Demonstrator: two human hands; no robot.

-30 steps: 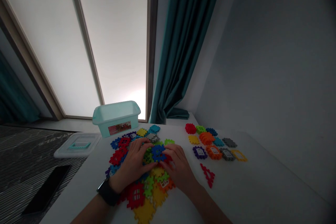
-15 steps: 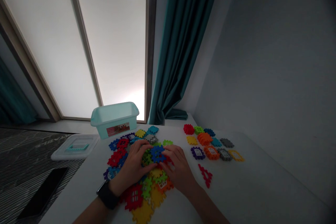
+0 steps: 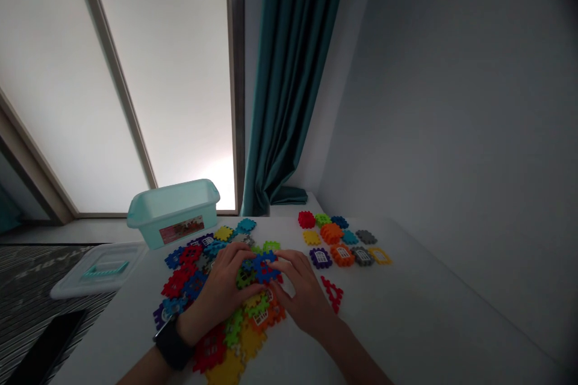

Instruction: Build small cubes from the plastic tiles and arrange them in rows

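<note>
- The blue piece (image 3: 264, 267) sits low in the middle, just beside a green piece (image 3: 246, 278).
- The left hand (image 3: 221, 292) and right hand (image 3: 300, 292) curl half shut on it; can't tell if they grip it.
- The left wrist has a black watch (image 3: 171, 343).
- Right of the hands: 11 pieces (image 3: 331, 233) in rows.
- Left of the top middle: one box (image 3: 171, 210), its label (image 3: 181, 230) too small to read.

A blue notched plastic building tile (image 3: 264, 266) overlaps a green tile (image 3: 245, 280)
</note>
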